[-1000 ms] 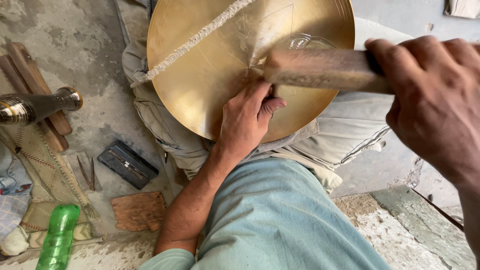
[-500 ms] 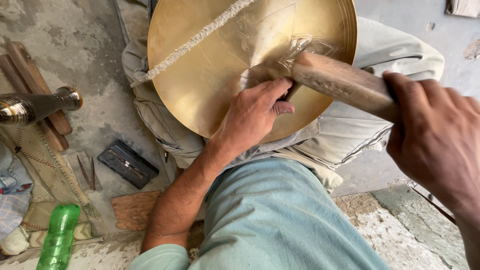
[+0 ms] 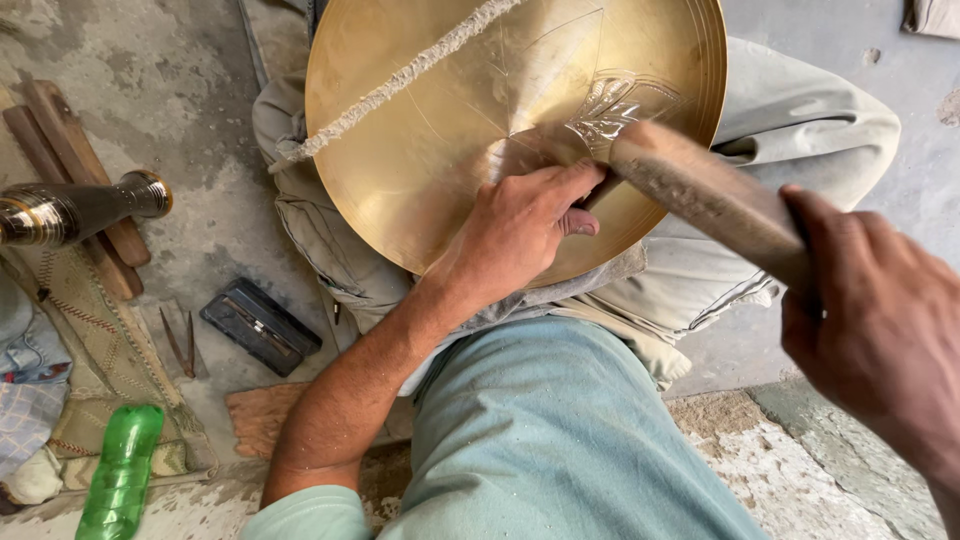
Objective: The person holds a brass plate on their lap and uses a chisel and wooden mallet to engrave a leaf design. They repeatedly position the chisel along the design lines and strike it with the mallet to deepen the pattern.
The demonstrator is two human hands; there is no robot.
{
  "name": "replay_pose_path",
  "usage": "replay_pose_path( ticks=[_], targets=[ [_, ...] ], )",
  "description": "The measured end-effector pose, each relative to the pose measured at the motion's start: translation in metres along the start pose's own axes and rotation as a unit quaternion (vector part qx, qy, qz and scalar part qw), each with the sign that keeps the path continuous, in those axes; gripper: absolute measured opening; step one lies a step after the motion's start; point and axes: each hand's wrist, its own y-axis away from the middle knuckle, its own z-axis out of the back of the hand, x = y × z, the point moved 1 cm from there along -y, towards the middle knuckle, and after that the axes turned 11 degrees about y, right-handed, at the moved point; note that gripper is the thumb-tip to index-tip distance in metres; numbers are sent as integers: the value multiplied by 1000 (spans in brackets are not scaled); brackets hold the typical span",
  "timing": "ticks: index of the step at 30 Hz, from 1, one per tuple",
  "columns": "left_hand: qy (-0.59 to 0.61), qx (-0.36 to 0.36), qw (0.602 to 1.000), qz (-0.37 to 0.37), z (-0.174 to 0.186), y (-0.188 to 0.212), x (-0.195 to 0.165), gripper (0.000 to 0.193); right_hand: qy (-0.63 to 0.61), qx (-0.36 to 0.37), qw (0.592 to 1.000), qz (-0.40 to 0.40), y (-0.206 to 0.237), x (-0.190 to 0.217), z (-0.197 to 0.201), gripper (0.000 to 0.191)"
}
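Head view, looking down: the left hand (image 3: 520, 225) lies on the round, shallow brass dish (image 3: 450, 130) propped on the person's lap, fingers curled and pinched around a small tool that is mostly hidden under them. Just right of it, the right hand (image 3: 880, 340) is clenched around the handle of a thick wooden mallet (image 3: 700, 195), whose blurred head sits close above the left fingertips, beside the engraved leaf pattern (image 3: 620, 100). Well left of the left hand lie a dark flat box (image 3: 260, 325) and a green plastic bottle (image 3: 120, 470).
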Motion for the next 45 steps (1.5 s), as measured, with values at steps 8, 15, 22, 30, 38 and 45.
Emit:
replay_pose_path(
  ticks=[8,15,22,30,38,45],
  targets=[
    [-10,-3,1000,-14,-2,1,0,39,-41,-31,998,29,-5,-5,0,61],
    [16,-6,1000,9,-4,2,4,40,-119,-29,992,-35,-10,10,0,65],
    [-5,0,1000,-24,-3,4,8,41,-111,16,991,-75,2,0,-10,71],
    [13,3,1000,-17,-6,5,10,41,-82,29,996,-22,7,3,-11,63],
    [-13,44,999,18,1,7,0,38,-55,184,975,-109,18,-5,-23,52],
    [-16,53,998,6,1,5,2,35,-78,119,987,-69,13,2,-19,78]
  ],
)
